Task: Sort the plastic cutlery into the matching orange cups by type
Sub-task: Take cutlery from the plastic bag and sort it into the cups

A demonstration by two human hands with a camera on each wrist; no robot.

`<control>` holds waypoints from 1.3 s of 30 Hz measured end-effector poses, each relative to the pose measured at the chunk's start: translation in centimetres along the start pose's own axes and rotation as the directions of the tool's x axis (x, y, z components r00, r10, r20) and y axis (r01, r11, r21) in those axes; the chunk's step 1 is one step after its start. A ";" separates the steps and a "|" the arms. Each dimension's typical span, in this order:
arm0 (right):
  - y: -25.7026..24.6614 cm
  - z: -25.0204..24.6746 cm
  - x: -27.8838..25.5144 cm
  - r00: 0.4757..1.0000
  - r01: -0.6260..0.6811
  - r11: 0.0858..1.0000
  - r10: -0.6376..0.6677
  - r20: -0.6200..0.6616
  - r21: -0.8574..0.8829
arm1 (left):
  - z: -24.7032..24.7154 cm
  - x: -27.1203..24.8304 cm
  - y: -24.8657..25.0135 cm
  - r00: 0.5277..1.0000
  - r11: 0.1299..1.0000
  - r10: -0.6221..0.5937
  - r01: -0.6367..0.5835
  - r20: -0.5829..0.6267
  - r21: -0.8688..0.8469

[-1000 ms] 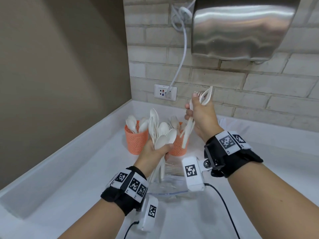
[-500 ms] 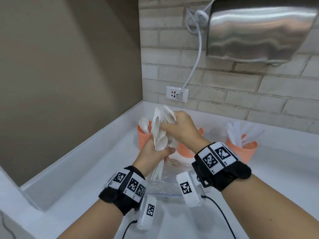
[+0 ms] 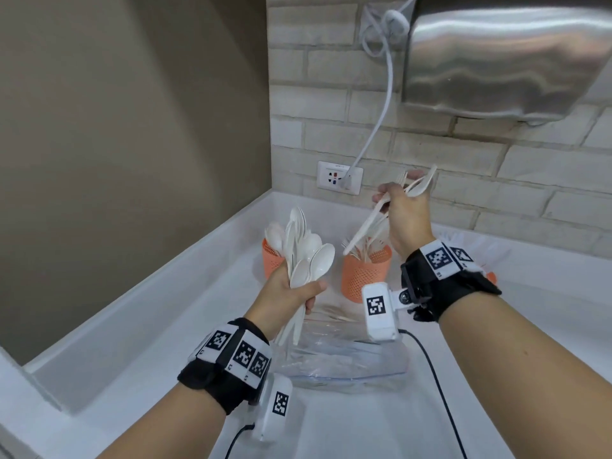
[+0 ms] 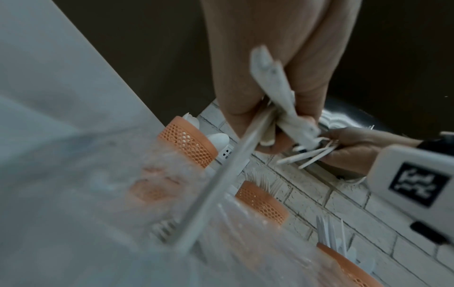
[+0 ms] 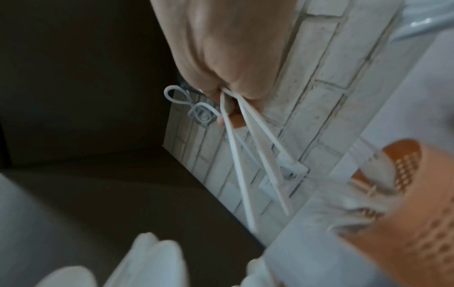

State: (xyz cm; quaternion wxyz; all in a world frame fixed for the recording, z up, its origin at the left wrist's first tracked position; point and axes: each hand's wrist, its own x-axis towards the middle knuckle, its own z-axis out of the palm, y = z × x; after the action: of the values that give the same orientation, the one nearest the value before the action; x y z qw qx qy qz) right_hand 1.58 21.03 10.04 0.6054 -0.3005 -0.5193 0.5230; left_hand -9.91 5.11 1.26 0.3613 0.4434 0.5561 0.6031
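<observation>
My left hand point(image 3: 284, 293), lower centre of the head view, is clenched round a bundle of spoons point(image 3: 306, 256), bowls up, handles poking out below the fist. I cannot count them: they overlap. My right hand point(image 3: 402, 215), upper centre right, is closed on a few forks point(image 3: 390, 207), tines up by the thumb, handles slanting down toward the middle cup point(image 3: 366, 274). The right wrist view shows what the head view blurs: three handles point(image 5: 248, 155) fanning out from the fingers point(image 5: 236, 77).

Head view gives two cups plainly: the left cup point(image 3: 272, 265), half hidden behind the spoons, holds spoons; the middle one holds forks. Only a sliver of orange shows by my right wristband. The left wrist view settles the count at three cups in a row along the brick wall point(image 4: 326, 196): spoon cup point(image 4: 188, 142) at centre left, fork cup point(image 4: 261, 202) at middle, third cup point(image 4: 349, 266) at the lower right edge with flat white pieces, probably knives.

One clear bag point(image 3: 344, 356) lies on the counter point(image 3: 149, 342) between my wrists; pale cutlery shapes show through it. One socket point(image 3: 337, 177) on the wall, one steel box point(image 3: 506, 51) at upper right, its cable point(image 3: 384, 104) plugged in.
</observation>
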 end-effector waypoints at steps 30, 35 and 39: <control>6.8 -2.6 1.8 0.970 0.039 0.773 0.124 0.211 -0.633 | 1.1 1.0 0.3 0.993 0.989 -0.067 0.079 0.097 -0.126; 2.4 0.0 -0.7 0.884 0.449 0.773 -0.314 0.345 -0.447 | 1.6 1.1 0.5 0.995 1.000 -0.020 0.022 0.093 -0.020; 0.9 2.0 -4.1 0.771 0.493 0.723 -0.104 0.629 -0.485 | 1.9 1.5 0.4 0.999 1.000 0.001 -0.001 0.040 -0.001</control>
State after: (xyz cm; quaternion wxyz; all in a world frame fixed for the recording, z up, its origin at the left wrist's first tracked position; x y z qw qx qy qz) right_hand -0.25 17.07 8.47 0.3697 -0.2240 -0.8592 0.2738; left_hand -8.58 7.12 1.88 0.3722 0.4558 0.5481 0.5944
